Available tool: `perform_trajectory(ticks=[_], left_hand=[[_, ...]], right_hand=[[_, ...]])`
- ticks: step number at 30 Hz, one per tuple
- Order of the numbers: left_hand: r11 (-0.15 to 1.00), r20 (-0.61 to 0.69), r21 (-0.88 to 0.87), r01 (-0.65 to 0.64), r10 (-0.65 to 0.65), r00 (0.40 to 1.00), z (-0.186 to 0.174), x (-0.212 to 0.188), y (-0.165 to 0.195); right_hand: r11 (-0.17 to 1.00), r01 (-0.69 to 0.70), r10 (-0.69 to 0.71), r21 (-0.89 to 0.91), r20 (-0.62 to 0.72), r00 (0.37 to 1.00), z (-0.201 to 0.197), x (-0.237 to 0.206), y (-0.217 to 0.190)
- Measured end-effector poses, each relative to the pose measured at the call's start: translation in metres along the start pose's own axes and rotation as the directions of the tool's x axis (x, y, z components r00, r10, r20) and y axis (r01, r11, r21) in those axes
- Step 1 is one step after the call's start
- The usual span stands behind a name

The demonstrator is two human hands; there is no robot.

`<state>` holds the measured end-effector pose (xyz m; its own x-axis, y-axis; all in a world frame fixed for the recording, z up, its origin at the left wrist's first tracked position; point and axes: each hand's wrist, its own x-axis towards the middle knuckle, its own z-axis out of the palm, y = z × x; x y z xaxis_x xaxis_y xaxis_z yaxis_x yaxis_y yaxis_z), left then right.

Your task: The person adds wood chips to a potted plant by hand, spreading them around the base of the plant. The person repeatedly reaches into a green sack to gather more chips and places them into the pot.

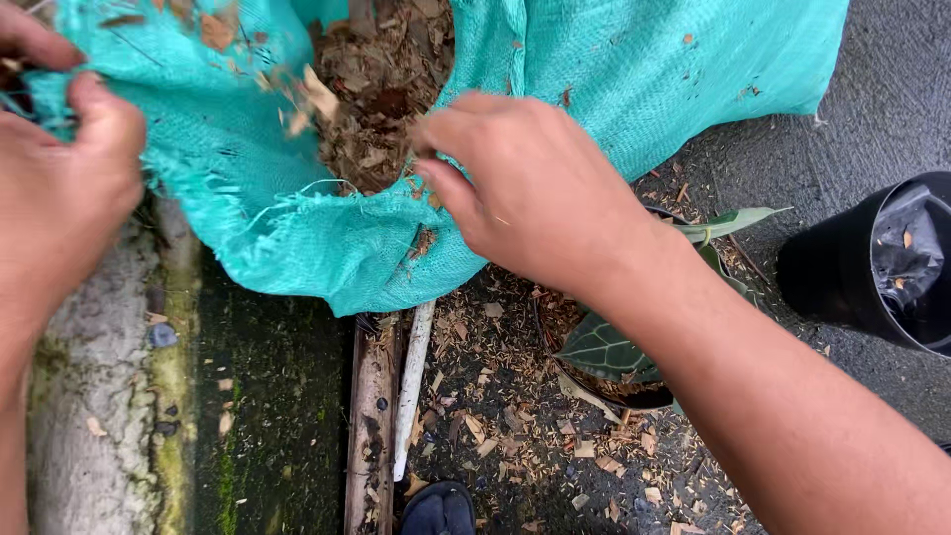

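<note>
Two hands (525,183) grip one teal sack (634,69); one potted plant (609,347) below.

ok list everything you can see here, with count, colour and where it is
woven plastic sack: one, teal, across the top, mouth open
dry brown leaf and bark mix: one heap, inside the sack's mouth
potted plant with dark green veined leaves: one, on the ground under the right forearm
round plastic bin: one, black, right edge
weathered wooden strip: one, brown, bottom centre
thin pale stick: one, whitish, beside the strip
scattered wood chips: many, tan, on the dark ground
mossy concrete kerb: one, grey-green, lower left
dark sandal toe: one, bottom edge
left hand: gripping the sack's edge
right hand: at the sack's mouth
</note>
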<state>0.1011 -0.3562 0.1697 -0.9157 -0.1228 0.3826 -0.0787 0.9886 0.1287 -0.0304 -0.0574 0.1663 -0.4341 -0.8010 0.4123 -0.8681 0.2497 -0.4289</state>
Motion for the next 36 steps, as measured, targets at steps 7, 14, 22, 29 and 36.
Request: perform_trajectory(ticks=[7,14,22,29,36], left_hand=[[0.982,0.174,0.086,0.169,-0.182,0.968,0.021,0.019,-0.007],[0.894,-0.17,0.277,-0.351,0.405,0.898,0.026,0.069,0.04],[0.902,0.387,-0.386,0.193,-0.031,0.921,0.077,0.1,0.033],[0.893,0.463,-0.365,0.264,-0.072,0.884,0.08,0.103,0.013],[0.851,0.499,-0.43,0.302,-0.055,0.865,0.081,0.102,0.01]], right_hand=[[0.937,0.196,-0.075,-0.289,0.382,0.921,0.046,0.039,0.017],[0.94,0.082,0.202,-0.331,0.735,0.648,0.066,0.053,0.028],[0.893,-0.119,0.349,-0.433,0.503,0.791,0.112,0.143,0.092],[0.825,-0.31,0.521,-0.473,0.421,0.743,0.15,0.192,0.112],[0.942,-0.02,0.207,-0.334,0.537,0.818,0.191,0.164,0.14]])
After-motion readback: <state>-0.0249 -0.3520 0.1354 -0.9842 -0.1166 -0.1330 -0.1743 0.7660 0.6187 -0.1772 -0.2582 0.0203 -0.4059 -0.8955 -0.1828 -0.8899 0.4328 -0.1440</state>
